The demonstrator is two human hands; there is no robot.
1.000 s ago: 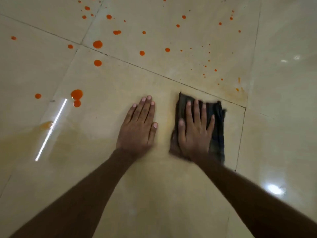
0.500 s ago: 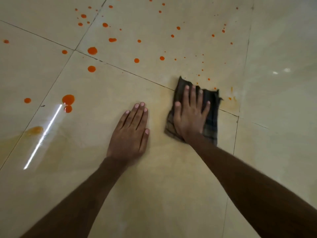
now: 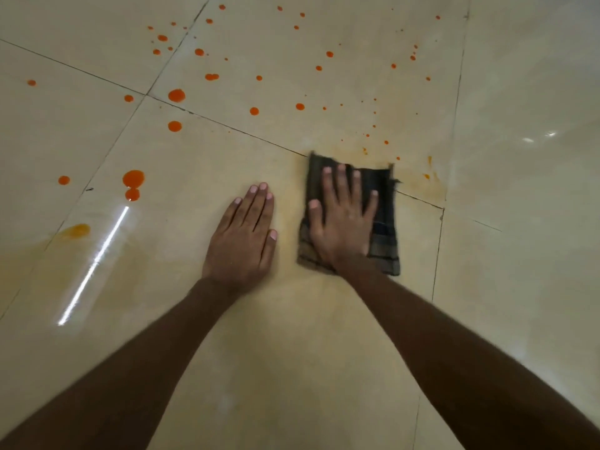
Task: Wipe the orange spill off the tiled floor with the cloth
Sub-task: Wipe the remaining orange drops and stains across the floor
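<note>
A dark checked cloth lies folded flat on the beige tiled floor, across a grout line. My right hand presses down on it, palm flat and fingers spread. My left hand rests flat on the bare tile just left of the cloth, holding nothing. Orange drops are scattered over the tiles beyond both hands. Two bigger orange blobs sit at the left. A smeared orange film shows just right of the cloth's far corner.
A pale orange smear and a wet sheen spread over the tile at the left, with a bright light streak reflected in it. Grout lines cross the floor. Glare spots shine at the right.
My right hand pushed the cloth away from me over the grout line, then drew it back a little. My left hand stayed flat beside it.
</note>
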